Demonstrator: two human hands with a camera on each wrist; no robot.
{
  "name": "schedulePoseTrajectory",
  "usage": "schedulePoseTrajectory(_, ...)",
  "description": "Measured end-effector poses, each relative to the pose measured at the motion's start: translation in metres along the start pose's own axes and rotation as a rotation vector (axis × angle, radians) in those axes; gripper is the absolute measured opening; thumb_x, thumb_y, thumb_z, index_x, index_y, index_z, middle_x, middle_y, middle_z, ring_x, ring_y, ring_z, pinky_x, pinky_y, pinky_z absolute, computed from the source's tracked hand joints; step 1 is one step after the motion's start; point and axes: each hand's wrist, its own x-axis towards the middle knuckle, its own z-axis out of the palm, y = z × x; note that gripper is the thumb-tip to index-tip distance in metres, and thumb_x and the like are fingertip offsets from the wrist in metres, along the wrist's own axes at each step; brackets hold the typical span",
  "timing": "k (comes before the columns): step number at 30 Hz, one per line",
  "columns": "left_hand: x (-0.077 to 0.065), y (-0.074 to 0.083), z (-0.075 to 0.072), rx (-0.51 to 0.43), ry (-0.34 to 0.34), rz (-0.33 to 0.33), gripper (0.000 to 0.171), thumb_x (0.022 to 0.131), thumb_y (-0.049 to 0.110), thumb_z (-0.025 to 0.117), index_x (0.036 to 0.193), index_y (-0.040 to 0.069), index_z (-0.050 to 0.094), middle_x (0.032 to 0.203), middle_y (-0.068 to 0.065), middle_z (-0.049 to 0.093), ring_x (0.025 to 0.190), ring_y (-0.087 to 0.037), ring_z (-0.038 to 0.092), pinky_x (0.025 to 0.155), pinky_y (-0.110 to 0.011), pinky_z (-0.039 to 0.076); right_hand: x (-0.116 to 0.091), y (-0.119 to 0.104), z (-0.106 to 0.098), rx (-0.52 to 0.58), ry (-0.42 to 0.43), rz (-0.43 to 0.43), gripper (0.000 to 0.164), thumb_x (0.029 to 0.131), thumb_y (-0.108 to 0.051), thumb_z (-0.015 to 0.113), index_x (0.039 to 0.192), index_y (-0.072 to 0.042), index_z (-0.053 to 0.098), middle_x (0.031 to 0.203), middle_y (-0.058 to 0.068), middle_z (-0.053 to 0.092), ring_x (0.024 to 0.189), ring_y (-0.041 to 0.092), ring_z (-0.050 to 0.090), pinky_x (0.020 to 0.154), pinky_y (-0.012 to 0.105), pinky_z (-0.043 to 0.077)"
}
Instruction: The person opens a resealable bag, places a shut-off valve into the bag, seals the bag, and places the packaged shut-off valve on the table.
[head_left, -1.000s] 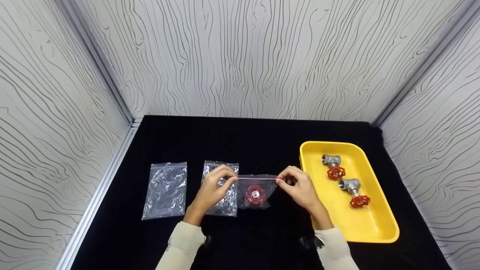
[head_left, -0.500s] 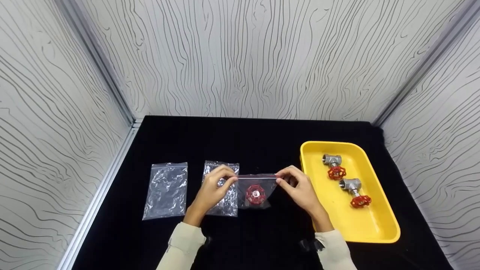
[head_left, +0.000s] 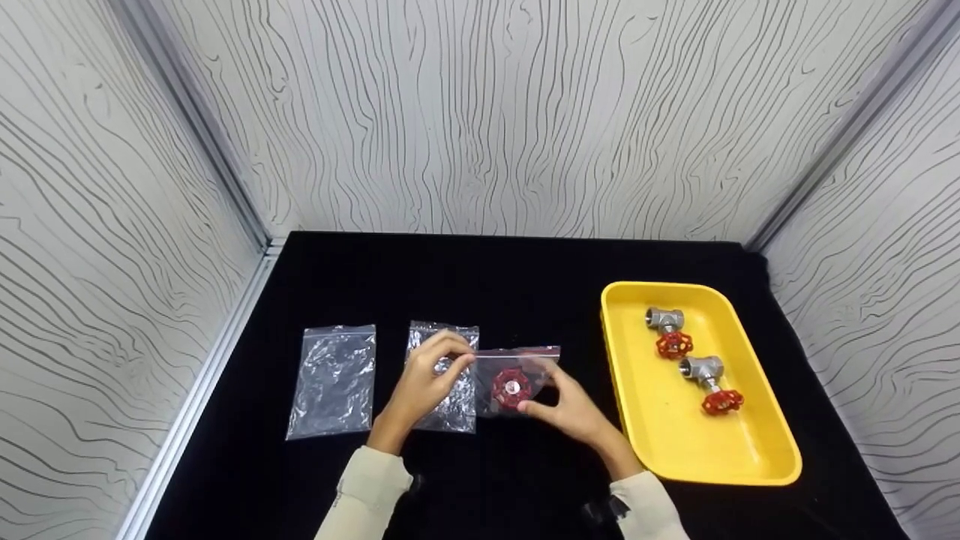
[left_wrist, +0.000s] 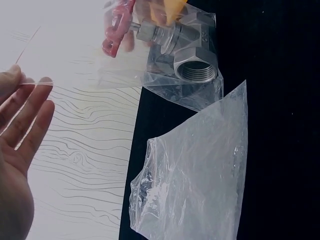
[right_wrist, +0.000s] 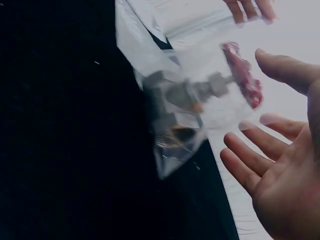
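A clear zip bag (head_left: 491,367) hangs upright, its zip edge at the top. Inside is a valve (left_wrist: 196,52) with a red handwheel (head_left: 511,388) facing up and a threaded steel body, seen in the left wrist view. My left hand (head_left: 429,379) pinches the bag's top left corner between thumb and fingers. My right hand (head_left: 574,409) is at the bag's right side, fingers behind the film and thumb in front near the handwheel. In the right wrist view the fingers (right_wrist: 250,157) are spread apart from the thumb, not closed round the valve.
A flat clear bag (head_left: 332,382) lies at the left, and another flat bag (head_left: 454,409) lies partly under my left hand. At the right stands a yellow tray (head_left: 675,442) holding two valves (head_left: 664,320) with red handwheels. Patterned panels (head_left: 480,112) enclose the black tabletop.
My right hand has let go of the bag's top right corner and moved down and left beside the handwheel. My left hand keeps its pinch, almost unmoved.
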Motion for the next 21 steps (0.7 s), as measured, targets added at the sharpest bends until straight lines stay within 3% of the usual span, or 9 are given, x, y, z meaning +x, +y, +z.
schedulePoseTrajectory(4,-0.002,-0.001,0.002,-0.011,0.004,-0.023,0.008,0.095,0.000,0.076,0.098,0.007,0.076,0.099,-0.006,0.074,0.088,-0.021,0.070,0.082,-0.026,0.061,-0.002,0.001,0.007,0.012,0.012,0.016,0.060,0.090,-0.019,0.086,0.144,-0.009,0.061,0.139,0.013,0.070,0.123,0.020,0.065,0.106,0.029,0.053)
schedulePoseTrajectory(8,-0.006,-0.001,0.005,-0.028,-0.014,-0.103,0.011,0.098,0.006,0.075,0.109,0.004,0.074,0.101,-0.005,0.075,0.087,-0.018,0.072,0.080,-0.028,0.062,-0.003,0.001,0.010,0.040,0.015,0.019,0.055,0.091,-0.018,0.085,0.141,-0.011,0.064,0.139,0.010,0.070,0.121,0.010,0.064,0.105,0.026,0.053)
schedulePoseTrajectory(11,-0.010,0.000,0.009,-0.045,-0.056,-0.181,0.025,0.099,0.011,0.075,0.121,0.001,0.069,0.104,-0.006,0.077,0.090,-0.018,0.074,0.084,-0.031,0.063,-0.004,0.002,0.011,0.043,0.018,0.018,0.054,0.092,-0.019,0.085,0.141,-0.011,0.065,0.137,0.009,0.071,0.117,0.007,0.064,0.102,0.025,0.053)
schedulePoseTrajectory(15,-0.017,-0.001,0.015,-0.093,-0.135,-0.280,0.044,0.099,0.017,0.076,0.135,-0.003,0.061,0.113,-0.011,0.079,0.100,-0.027,0.077,0.092,-0.040,0.064,-0.005,0.004,0.012,0.029,0.021,0.007,0.054,0.093,-0.019,0.084,0.142,-0.011,0.064,0.136,0.009,0.071,0.115,0.008,0.065,0.101,0.025,0.054)
schedulePoseTrajectory(21,-0.031,-0.007,0.028,-0.137,-0.247,-0.436,0.061,0.096,0.032,0.080,0.144,0.003,0.056,0.129,-0.011,0.074,0.117,-0.031,0.072,0.103,-0.048,0.059,-0.005,0.006,0.013,0.034,0.029,-0.015,0.053,0.095,-0.018,0.082,0.144,-0.011,0.063,0.141,0.009,0.069,0.119,0.011,0.065,0.104,0.025,0.054)
